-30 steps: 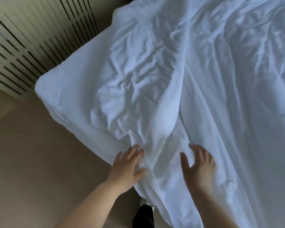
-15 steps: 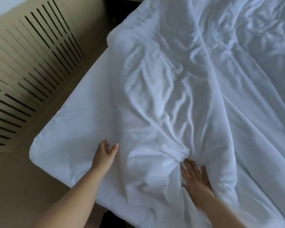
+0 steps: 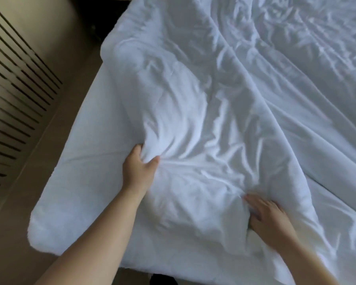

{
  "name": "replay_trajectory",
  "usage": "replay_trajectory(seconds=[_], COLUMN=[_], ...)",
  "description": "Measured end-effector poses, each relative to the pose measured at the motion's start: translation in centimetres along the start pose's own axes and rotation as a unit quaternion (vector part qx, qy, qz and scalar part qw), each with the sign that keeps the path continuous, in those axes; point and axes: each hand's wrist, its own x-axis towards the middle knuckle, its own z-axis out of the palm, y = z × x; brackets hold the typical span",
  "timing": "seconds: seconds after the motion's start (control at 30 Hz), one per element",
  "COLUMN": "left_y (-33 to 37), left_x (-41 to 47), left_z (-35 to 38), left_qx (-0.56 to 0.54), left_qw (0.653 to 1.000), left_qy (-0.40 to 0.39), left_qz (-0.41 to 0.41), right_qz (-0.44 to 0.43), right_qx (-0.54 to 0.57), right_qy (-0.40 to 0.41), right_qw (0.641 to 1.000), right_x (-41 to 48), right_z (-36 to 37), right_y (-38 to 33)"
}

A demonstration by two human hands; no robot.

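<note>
A crumpled white duvet (image 3: 193,112) lies across a bed with a white fitted sheet (image 3: 74,182). My left hand (image 3: 139,171) grips a bunch of the duvet's left edge, thumb and fingers curled into the fabric. My right hand (image 3: 269,219) lies on the duvet near its lower fold; its fingers are straight and press into a crease. The duvet's near end sits bunched between both hands.
The bed's rounded near-left corner (image 3: 39,229) overhangs a beige floor (image 3: 12,243). A beige slatted panel (image 3: 14,89) stands at the left, close to the bed. More wrinkled white bedding (image 3: 306,58) covers the right side.
My left hand moved up and right from the bare sheet and took hold of the duvet's edge. My right hand stayed pressed into the duvet's lower fold. The view shifted closer over the bed.
</note>
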Motion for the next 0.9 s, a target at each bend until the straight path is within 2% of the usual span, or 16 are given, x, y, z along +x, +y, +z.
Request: replay_trajectory(seconds=[0.07,0.13,0.2,0.27,0.37,0.47,0.5,0.53,0.57,0.63,0.67,0.7,0.73,0.8,0.87,0.9], left_y=[1.4,2.1,0.1,-3.1,-7.1,-9.2,-10.1,-11.0,-11.5,-12.1,-12.5,-13.2,-13.7,-15.3,-16.4,-16.9], left_x=[-0.1,-0.9,-2.6,-5.3,-9.0,-10.6,-10.0,-9.2,-8.5,-6.3,-5.1,-4.1,-2.9,0.7,5.1,7.5], left_z=[-5.2,-10.6,-15.6,-18.8,-18.3,-14.4,-13.5,-12.9,-12.7,-13.4,-14.5,-15.5,-16.6,-19.3,-21.3,-21.8], left_qx=[0.026,0.046,0.092,0.146,0.24,0.348,0.356,0.345,0.3,0.305,0.291,0.244,0.197,0.095,0.013,0.012], left_qw=[0.997,0.993,0.986,0.986,0.971,0.927,0.912,0.902,0.907,0.884,0.862,0.87,0.891,0.927,0.972,0.979], left_qy=[0.055,0.091,0.118,0.083,0.021,-0.139,-0.201,-0.26,-0.294,-0.351,-0.413,-0.42,-0.392,-0.354,-0.236,-0.201], left_qz=[0.046,0.066,0.068,0.022,-0.006,0.011,0.017,0.032,0.037,0.057,0.041,0.089,0.114,0.079,0.005,-0.016], right_qz=[-0.003,-0.054,-0.095,-0.146,-0.2,-0.17,-0.155,-0.134,-0.115,-0.081,-0.044,-0.011,-0.003,0.007,0.049,0.07], right_qx=[0.044,0.074,0.089,0.067,-0.069,-0.109,-0.101,-0.081,-0.044,0.058,0.122,0.17,0.202,0.209,0.168,0.142], right_qy=[0.12,0.261,0.289,0.247,0.098,-0.059,-0.073,-0.066,-0.05,0.044,0.096,0.107,0.084,0.026,-0.006,-0.005], right_qw=[0.992,0.961,0.948,0.956,0.972,0.978,0.98,0.985,0.991,0.994,0.987,0.98,0.976,0.978,0.985,0.987], right_x=[-1.6,-2.5,-2.7,-2.4,-2.4,-3.2,-3.1,-2.9,-2.4,-0.6,0.7,2.1,3.4,6.3,8.7,9.5], right_z=[-1.4,-2.5,-2.9,-1.8,3.4,9.0,9.8,9.6,8.8,7.0,6.4,6.2,6.4,7.5,9.2,10.0], right_y=[-2.4,-5.3,-8.9,-11.7,-13.2,-12.8,-12.9,-13.3,-14.1,-16.5,-18.6,-21.3,-24.0,-29.2,-32.0,-32.3])
